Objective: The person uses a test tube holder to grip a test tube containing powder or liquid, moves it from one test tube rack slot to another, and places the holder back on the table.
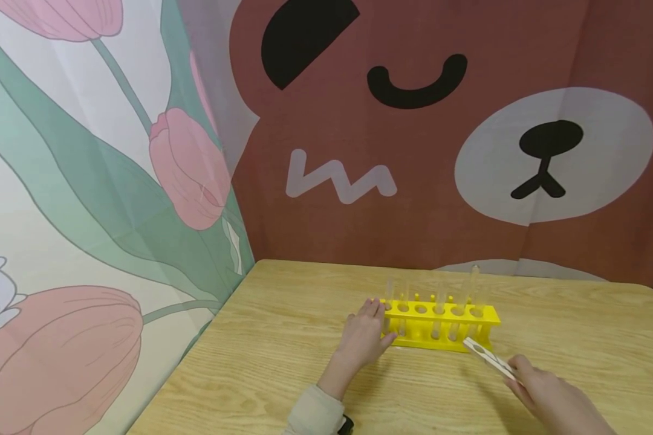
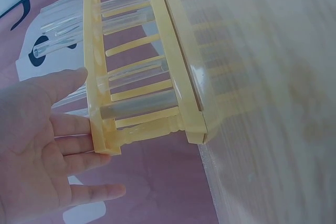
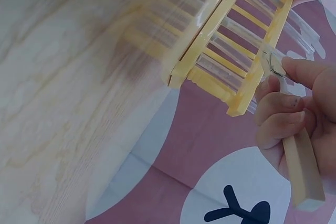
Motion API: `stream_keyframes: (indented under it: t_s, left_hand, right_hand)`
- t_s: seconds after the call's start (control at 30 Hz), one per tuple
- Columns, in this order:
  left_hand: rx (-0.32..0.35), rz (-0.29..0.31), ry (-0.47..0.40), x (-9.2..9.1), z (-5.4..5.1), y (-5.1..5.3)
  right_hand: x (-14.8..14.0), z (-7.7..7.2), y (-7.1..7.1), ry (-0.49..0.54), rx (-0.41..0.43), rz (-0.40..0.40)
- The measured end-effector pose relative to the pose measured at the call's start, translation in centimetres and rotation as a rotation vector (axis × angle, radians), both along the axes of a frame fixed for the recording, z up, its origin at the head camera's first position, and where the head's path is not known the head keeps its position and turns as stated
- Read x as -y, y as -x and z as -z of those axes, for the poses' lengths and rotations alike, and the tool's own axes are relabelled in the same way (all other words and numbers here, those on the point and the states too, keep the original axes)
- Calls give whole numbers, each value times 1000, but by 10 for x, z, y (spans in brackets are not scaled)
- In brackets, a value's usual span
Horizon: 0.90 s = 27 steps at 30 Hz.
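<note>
A yellow rack [image 1: 430, 347] stands on the wooden table, with several clear test tubes [image 1: 440, 299] upright in its holes. The left hand [image 1: 361, 335] rests on the rack's left end; in the left wrist view that hand [image 2: 37, 150] has its thumb and fingers on either side of the top bar [image 2: 93, 77], fingers fairly straight. At the rack's front right, the right hand [image 1: 549, 386] holds a pale wooden clamp [image 1: 490, 357], its tip close to the rack's lower edge. In the right wrist view the right hand's [image 3: 310, 108] fingers curl round the clamp [image 3: 302, 166].
The wooden table [image 1: 261, 338] reaches back to a cloth with a brown bear [image 1: 337, 241]. A cloth with pink tulips [image 1: 190, 169] hangs along the left side. A dark band [image 1: 346, 425] shows at the left sleeve [image 1: 315, 412].
</note>
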<state>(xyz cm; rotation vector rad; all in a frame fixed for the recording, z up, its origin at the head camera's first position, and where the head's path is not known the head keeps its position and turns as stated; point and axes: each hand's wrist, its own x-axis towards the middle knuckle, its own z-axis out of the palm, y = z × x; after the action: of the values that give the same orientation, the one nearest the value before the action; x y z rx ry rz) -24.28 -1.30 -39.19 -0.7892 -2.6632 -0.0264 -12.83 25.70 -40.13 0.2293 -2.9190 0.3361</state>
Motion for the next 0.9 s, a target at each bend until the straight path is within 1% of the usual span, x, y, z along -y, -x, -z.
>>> stream_keyframes:
  t_s: [0.33,0.63,0.9]
  left_hand:
    - [3,2,-6,0,1,0]
    - [28,-2,-2,0,1,1]
    - [23,-11,8,-1,0,0]
  right_hand:
    - [4,0,1,2,-19,-11]
    - [6,-1,2,16,5,-5]
    - [8,-1,1,-5,-75,-32]
